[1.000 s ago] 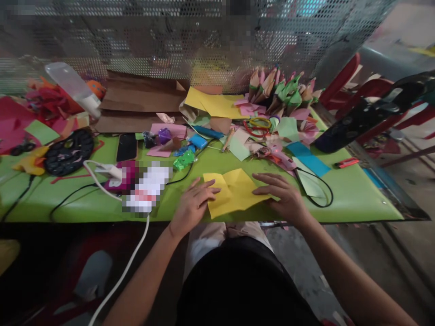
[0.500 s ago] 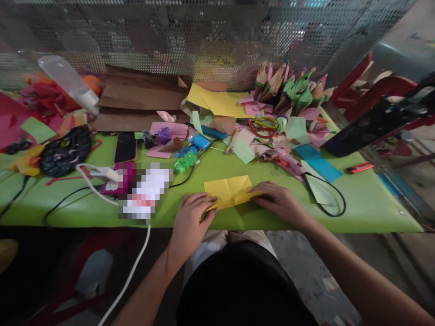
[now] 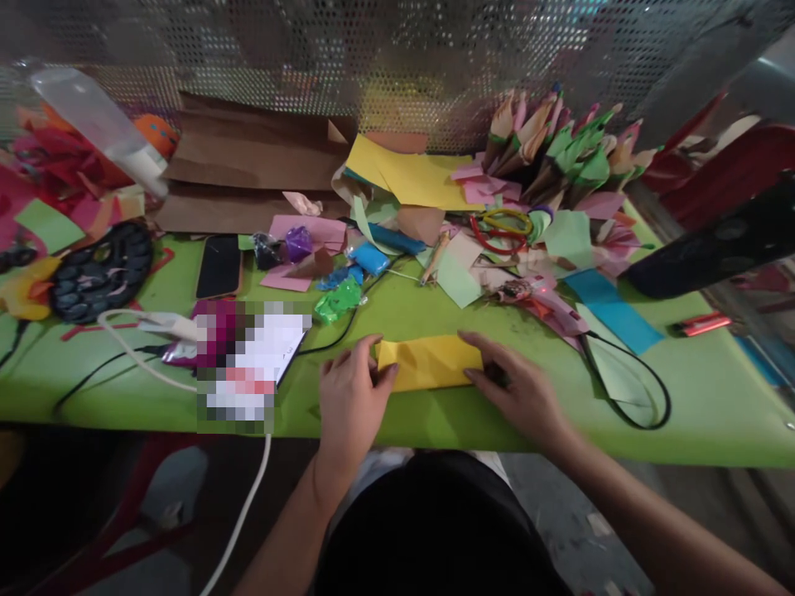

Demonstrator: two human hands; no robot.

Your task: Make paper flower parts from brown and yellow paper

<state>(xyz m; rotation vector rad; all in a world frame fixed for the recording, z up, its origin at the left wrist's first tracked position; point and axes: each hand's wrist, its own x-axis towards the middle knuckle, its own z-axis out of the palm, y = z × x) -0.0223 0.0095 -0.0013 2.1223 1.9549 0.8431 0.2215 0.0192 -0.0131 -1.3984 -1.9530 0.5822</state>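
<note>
A folded strip of yellow paper [image 3: 431,362] is held between my two hands, close to the front edge of the green table. My left hand [image 3: 355,389] pinches its left end, thumb in front and fingers behind. At the right end, my right hand [image 3: 513,382] grips the paper the same way. The strip is creased and slightly bent at its left end. Beyond it lie a crumpled green wrapper [image 3: 339,300] and a pink glue gun [image 3: 546,308] with a black cord.
A phone with a blurred screen [image 3: 257,360] and white cable lies left of my hands. Farther back are brown paper [image 3: 248,165], yellow sheets [image 3: 410,174] and paper-wrapped cones [image 3: 571,153]. A dark bottle [image 3: 708,248] and a red lighter [image 3: 701,324] are at right.
The yellow paper, wider and partly open before, is now folded into a narrower strip. Both hands have shifted to pinch its ends. The view has moved slightly.
</note>
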